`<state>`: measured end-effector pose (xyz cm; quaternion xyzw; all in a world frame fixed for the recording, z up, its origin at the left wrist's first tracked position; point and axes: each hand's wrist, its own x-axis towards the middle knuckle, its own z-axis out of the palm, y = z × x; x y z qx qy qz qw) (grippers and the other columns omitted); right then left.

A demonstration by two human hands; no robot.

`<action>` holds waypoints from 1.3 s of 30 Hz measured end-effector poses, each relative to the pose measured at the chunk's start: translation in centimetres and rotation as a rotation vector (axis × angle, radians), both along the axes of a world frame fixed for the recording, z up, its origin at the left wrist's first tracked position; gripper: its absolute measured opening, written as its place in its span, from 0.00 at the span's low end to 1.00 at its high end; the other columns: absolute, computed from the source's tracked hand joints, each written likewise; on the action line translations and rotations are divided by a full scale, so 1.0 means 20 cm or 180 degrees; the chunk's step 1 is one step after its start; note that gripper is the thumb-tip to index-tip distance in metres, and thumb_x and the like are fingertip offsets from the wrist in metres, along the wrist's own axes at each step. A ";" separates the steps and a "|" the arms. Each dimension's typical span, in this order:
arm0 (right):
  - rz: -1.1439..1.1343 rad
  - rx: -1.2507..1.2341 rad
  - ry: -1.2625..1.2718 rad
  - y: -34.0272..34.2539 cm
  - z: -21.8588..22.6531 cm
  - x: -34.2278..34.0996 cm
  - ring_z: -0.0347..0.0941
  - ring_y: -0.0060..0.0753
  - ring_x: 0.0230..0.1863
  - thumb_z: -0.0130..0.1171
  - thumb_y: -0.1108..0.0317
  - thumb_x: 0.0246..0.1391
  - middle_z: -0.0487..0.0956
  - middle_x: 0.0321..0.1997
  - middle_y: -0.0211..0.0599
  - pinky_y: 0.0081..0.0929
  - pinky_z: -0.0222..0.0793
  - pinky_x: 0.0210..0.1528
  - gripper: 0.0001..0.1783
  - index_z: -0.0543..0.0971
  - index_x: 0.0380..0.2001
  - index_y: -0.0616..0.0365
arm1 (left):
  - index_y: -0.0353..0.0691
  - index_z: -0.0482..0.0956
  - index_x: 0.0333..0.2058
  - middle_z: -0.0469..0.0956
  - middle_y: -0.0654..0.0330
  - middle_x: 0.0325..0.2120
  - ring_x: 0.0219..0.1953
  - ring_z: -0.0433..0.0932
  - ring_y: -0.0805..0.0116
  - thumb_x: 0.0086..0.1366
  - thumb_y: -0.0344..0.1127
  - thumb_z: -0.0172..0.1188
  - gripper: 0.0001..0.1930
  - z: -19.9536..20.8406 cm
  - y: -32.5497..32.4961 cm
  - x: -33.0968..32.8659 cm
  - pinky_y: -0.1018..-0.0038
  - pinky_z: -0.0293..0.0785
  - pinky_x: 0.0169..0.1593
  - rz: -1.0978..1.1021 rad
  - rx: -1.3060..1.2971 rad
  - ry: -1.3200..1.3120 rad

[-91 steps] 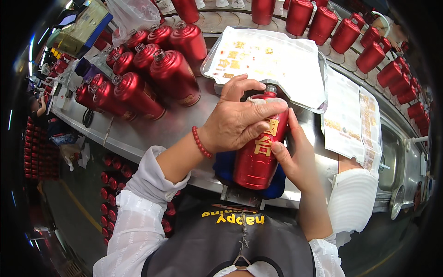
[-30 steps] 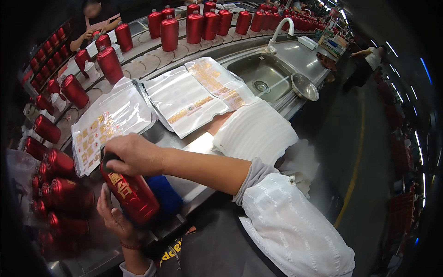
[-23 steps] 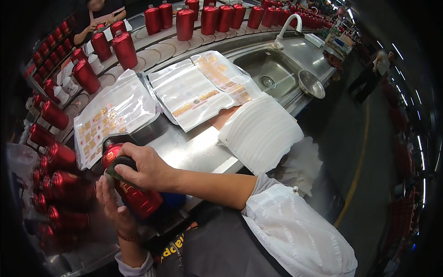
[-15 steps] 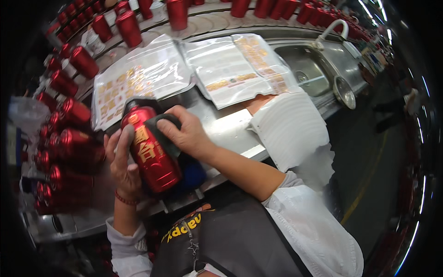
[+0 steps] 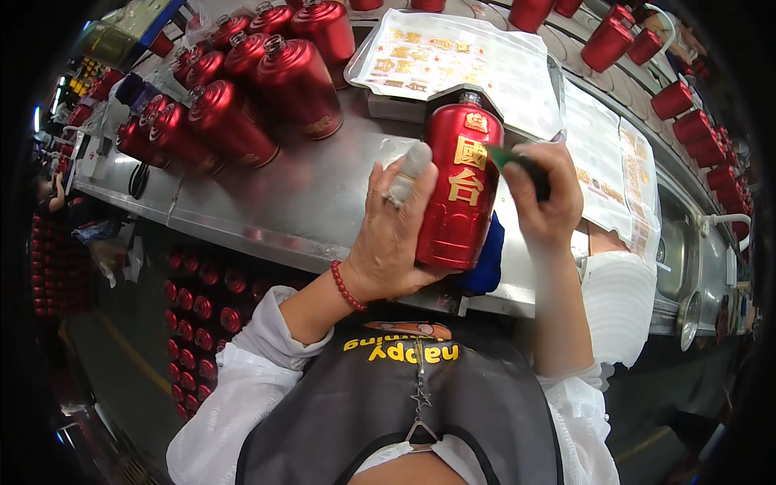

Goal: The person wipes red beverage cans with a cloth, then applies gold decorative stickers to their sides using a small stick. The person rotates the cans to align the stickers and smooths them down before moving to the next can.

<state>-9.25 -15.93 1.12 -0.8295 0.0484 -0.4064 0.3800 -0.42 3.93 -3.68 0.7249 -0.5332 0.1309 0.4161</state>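
A shiny red bottle (image 5: 459, 230) with raised gold lettering rests in a dark holder on the steel bench, its clear glass neck pointing away from me. My left hand (image 5: 396, 218) grips its left side; one fingertip is wrapped in whitish tape, and a red bead bracelet circles the wrist. In my right hand (image 5: 550, 190) is a dark green flat scraper (image 5: 508, 158), pinched between thumb and fingers. Its tip is at the bottle's right edge beside the lettering; motion blur hides whether it touches. A blue cloth-like thing (image 5: 485, 260) shows below the bottle's right side.
Several red bottles (image 5: 299, 89) crowd the bench on the left. Beyond the holder lie white sheets with gold decals (image 5: 453, 52). White layered sheets (image 5: 618, 303) hang over the right edge, beside a steel sink (image 5: 672, 250). More bottles (image 5: 691, 128) line a conveyor behind.
The view has swung left, bringing more bottles on the bench into sight. My right hand with the scraper has drawn back from the bottle's face toward its right edge. My left hand stays on the bottle.
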 end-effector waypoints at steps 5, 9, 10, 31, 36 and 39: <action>0.1734 -0.0947 0.0716 0.04 0.25 -0.10 0.73 0.38 0.37 0.71 0.74 0.41 0.75 0.34 0.31 0.35 0.64 0.44 0.14 0.82 0.34 0.51 | 0.37 0.47 0.72 0.68 0.42 0.60 0.64 0.61 0.36 0.48 0.65 0.72 0.63 0.02 0.05 -0.01 0.34 0.40 0.67 0.0079 0.0355 0.0136; 0.0790 -0.1374 0.0184 -0.03 0.19 0.03 0.73 0.37 0.37 0.71 0.73 0.41 0.75 0.33 0.30 0.35 0.64 0.44 0.14 0.81 0.35 0.52 | 0.37 0.47 0.72 0.68 0.43 0.60 0.63 0.62 0.35 0.47 0.65 0.72 0.64 0.03 0.02 0.01 0.33 0.40 0.67 0.0051 0.0374 0.0051; 0.1074 -0.1550 0.0286 0.02 0.20 -0.01 0.73 0.37 0.37 0.72 0.73 0.42 0.75 0.34 0.30 0.34 0.64 0.43 0.14 0.82 0.35 0.53 | 0.36 0.47 0.72 0.68 0.43 0.60 0.63 0.62 0.35 0.47 0.66 0.72 0.64 0.02 0.03 0.01 0.33 0.40 0.67 0.0051 0.0358 0.0058; 0.0133 0.0412 0.0407 -0.03 0.02 -0.25 0.78 0.24 0.48 0.58 0.72 0.64 0.82 0.50 0.41 0.22 0.75 0.46 0.13 0.77 0.51 0.62 | 0.56 0.81 0.54 0.83 0.68 0.46 0.64 0.65 0.62 0.68 0.70 0.39 0.33 0.29 -0.14 0.25 0.46 0.29 0.74 -0.1690 0.0733 -0.1212; -0.1055 -0.0718 0.1286 -0.61 0.01 -0.48 0.77 0.49 0.56 0.51 0.85 0.51 0.79 0.57 0.50 0.32 0.73 0.59 0.16 0.83 0.40 0.66 | 0.53 0.85 0.45 0.84 0.71 0.42 0.59 0.69 0.65 0.70 0.67 0.40 0.30 0.33 -0.17 0.22 0.42 0.31 0.74 -0.1882 0.0771 -0.1271; -0.1735 -0.0618 0.2466 -1.03 -0.15 -0.74 0.77 0.57 0.51 0.52 0.77 0.56 0.80 0.52 0.55 0.38 0.73 0.57 0.12 0.84 0.37 0.65 | 0.54 0.85 0.44 0.84 0.72 0.40 0.58 0.69 0.65 0.70 0.67 0.39 0.30 0.29 -0.19 0.21 0.42 0.30 0.74 -0.1916 0.0562 -0.1110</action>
